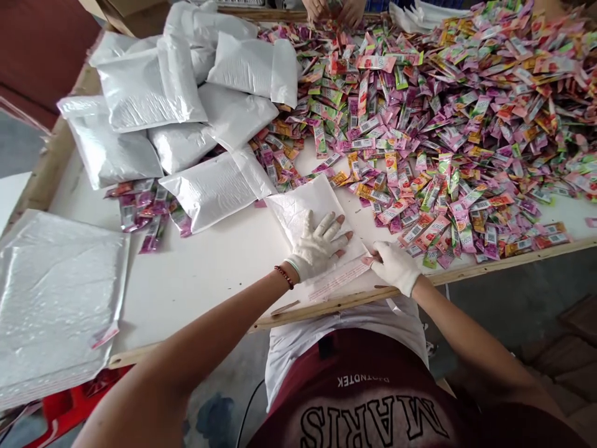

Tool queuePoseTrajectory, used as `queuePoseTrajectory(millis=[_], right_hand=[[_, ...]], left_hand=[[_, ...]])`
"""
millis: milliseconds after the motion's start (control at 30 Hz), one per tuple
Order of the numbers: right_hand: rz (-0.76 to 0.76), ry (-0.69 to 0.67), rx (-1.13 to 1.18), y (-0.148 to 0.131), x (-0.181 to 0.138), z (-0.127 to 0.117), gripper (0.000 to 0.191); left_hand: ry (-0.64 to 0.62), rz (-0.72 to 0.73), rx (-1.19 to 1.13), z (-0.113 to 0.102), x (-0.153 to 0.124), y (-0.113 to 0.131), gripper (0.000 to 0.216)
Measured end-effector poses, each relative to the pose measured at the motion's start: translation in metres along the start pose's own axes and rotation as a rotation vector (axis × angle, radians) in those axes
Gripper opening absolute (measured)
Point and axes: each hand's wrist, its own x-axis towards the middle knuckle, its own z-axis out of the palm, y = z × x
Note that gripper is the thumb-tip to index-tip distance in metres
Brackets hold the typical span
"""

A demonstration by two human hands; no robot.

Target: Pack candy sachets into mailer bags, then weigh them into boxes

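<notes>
A white mailer pouch (305,202) lies flat in front of me near the table's front edge, its printed flap (338,280) toward my body. My left hand (318,244), in a white glove with bare fingertips, rests on the pouch with its fingers spread. At the flap's right end, my gloved right hand (392,264) has its thumb and fingers pinched together on the flap's edge. Loose candy sachets (429,230) in pink, purple, orange and green wrappers lie just beyond my right hand.
Filled white pouches (217,190) are piled at the back left, with several sachets (149,211) beside them. A stack of flat bubble mailers (56,298) lies at the left. Another person's hands (333,11) work at the far edge. A large sachet heap (466,112) covers the right side.
</notes>
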Motion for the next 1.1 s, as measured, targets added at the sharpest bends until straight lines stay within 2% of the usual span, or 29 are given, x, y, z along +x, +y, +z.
queuePoseTrajectory(millis=[100, 167, 267, 300, 367, 433, 467, 500, 567, 633, 700, 800, 867, 933, 1000, 1100], right_hand=[[-0.031, -0.019, -0.166, -0.012, 0.002, 0.007, 0.017], [-0.082, -0.005, -0.192, -0.020, -0.007, 0.002, 0.019], [-0.273, -0.087, -0.004, -0.031, -0.040, -0.027, 0.020], [-0.366, -0.182, 0.124, -0.034, -0.053, -0.042, 0.021], [-0.529, -0.495, 0.403, -0.036, -0.075, -0.071, 0.022], [-0.561, -0.803, 0.555, -0.035, -0.084, -0.091, 0.021], [-0.534, -0.855, 0.555, -0.034, -0.081, -0.094, 0.022], [-0.495, -0.807, 0.516, -0.032, -0.073, -0.092, 0.025], [-0.460, -0.503, 0.353, -0.028, -0.046, -0.072, 0.033], [-0.523, -0.198, 0.127, -0.025, -0.014, -0.040, 0.039], [-0.634, -0.062, -0.097, -0.019, 0.012, -0.010, 0.042], [-0.736, 0.007, -0.242, -0.007, 0.033, 0.015, 0.035], [-0.742, 0.043, -0.189, 0.000, 0.039, 0.015, 0.034], [-0.714, 0.038, -0.070, 0.003, 0.046, 0.008, 0.026], [-0.643, -0.020, 0.060, -0.001, 0.056, -0.001, 0.018], [-0.456, -0.103, 0.165, -0.014, 0.075, -0.009, 0.029]], left_hand=[[-0.079, 0.062, 0.011, 0.001, -0.006, -0.003, 0.052], [-0.108, 0.089, 0.014, 0.001, -0.008, -0.009, 0.053], [-0.109, 0.105, -0.008, 0.001, -0.005, -0.026, 0.054], [-0.108, 0.113, -0.022, 0.000, -0.002, -0.033, 0.053], [-0.110, 0.141, -0.055, -0.002, 0.003, -0.045, 0.053], [-0.105, 0.170, -0.080, -0.003, 0.007, -0.051, 0.053], [-0.093, 0.178, -0.085, -0.004, 0.007, -0.051, 0.053], [-0.073, 0.178, -0.085, -0.004, 0.007, -0.048, 0.052], [-0.006, 0.150, -0.067, -0.004, 0.002, -0.036, 0.047], [0.068, 0.082, -0.036, -0.002, -0.010, -0.019, 0.038], [0.110, 0.014, -0.019, 0.000, -0.029, -0.004, 0.030], [0.126, -0.032, -0.079, 0.001, -0.067, 0.005, 0.036], [0.141, -0.075, -0.166, 0.000, -0.089, 0.002, 0.031], [0.174, -0.182, -0.282, -0.003, -0.103, -0.006, 0.024], [0.198, -0.326, -0.394, -0.008, -0.105, -0.015, 0.026], [0.176, -0.517, -0.484, -0.017, -0.093, -0.027, 0.027]])
